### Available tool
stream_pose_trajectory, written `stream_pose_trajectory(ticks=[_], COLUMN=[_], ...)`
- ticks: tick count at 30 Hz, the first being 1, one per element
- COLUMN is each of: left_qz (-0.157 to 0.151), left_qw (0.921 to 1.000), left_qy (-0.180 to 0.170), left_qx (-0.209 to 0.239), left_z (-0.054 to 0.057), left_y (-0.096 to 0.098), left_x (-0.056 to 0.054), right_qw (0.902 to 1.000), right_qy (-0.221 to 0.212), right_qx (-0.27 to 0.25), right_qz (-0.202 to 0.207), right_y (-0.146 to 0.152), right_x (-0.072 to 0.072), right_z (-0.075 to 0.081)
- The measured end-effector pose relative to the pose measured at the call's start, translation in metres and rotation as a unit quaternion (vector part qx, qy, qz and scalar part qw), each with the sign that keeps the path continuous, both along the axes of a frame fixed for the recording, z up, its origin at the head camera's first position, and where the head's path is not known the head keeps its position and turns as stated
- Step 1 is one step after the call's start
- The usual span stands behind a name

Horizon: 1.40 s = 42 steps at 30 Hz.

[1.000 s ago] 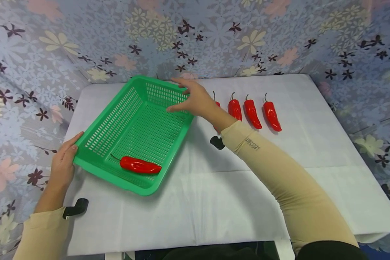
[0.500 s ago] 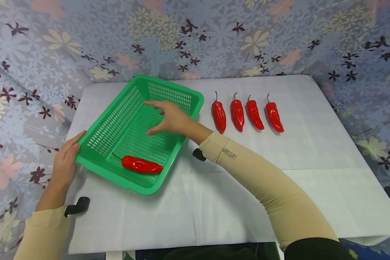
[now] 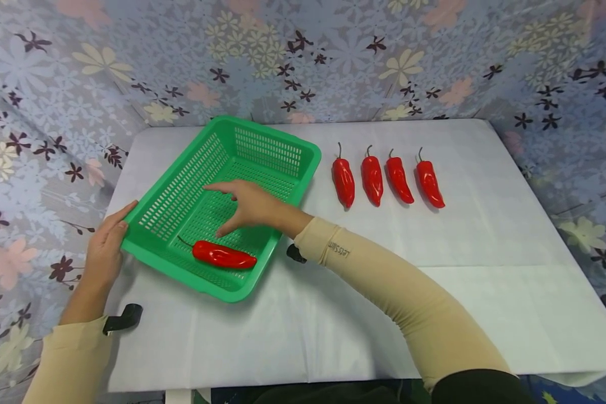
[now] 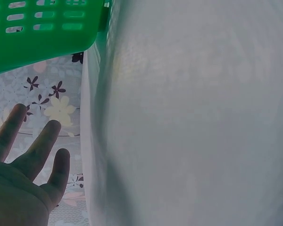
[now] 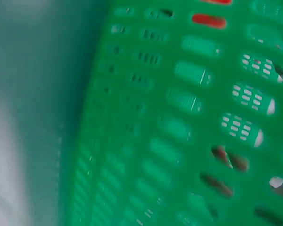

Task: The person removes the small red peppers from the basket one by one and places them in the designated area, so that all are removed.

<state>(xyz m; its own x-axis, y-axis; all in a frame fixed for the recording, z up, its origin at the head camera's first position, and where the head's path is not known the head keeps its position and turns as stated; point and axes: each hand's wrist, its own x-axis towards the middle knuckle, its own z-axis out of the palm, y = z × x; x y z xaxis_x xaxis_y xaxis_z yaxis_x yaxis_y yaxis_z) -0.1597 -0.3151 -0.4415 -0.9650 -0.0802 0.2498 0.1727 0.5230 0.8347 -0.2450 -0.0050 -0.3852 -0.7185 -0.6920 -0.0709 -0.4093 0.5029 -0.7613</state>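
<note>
A green plastic basket (image 3: 217, 290) sits angled on the left of the table, and one red pepper (image 3: 224, 255) lies near its front end. My left hand (image 3: 105, 247) touches the basket's left corner with thumb and forefinger at the rim. In the left wrist view, three straight, spread fingers (image 4: 37, 150) stand apart from the basket wall. Over the basket's inside, my right hand (image 3: 249, 207) has its thumb and forefinger spread, with nothing between them; its thumb tip is just above the pepper. The right wrist view shows mainly the slotted green wall (image 5: 146, 132), blurred.
Several more red peppers (image 3: 372, 180) lie in a row right of the basket, stems pointing to the back. A white cloth covers the table (image 3: 485, 314). Flower-patterned fabric (image 3: 343, 62) hangs along the back and sides.
My right hand has moved left and toward the front, from the basket's far right rim to above the pepper inside. The left hand stays at the corner.
</note>
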Motion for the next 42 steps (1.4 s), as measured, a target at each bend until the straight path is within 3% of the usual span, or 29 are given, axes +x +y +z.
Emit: stream_pose_trajectory(ticks=[8,15,18,42], left_qz=[0.004,-0.006,-0.009,-0.017], left_qw=[0.9999,0.9999,0.9998,0.9998], left_qy=[-0.009,0.011,0.017,0.013], left_qx=[-0.007,0.000,0.001,-0.003], left_z=[0.001,0.000,0.001,0.002], left_y=[0.000,0.000,0.001,0.000], left_x=[0.000,-0.001,-0.002,0.001], right_qw=[0.9977,0.9876,0.9833,0.9686], right_qy=[0.001,-0.022,-0.034,-0.087], right_qx=[0.043,0.068,0.081,0.134], right_qz=[0.053,0.140,0.159,0.190], right_y=[-0.018,-0.022,-0.023,-0.024], right_x=[0.008,0.010,0.011,0.017], right_z=[-0.007,-0.011,-0.014,-0.015])
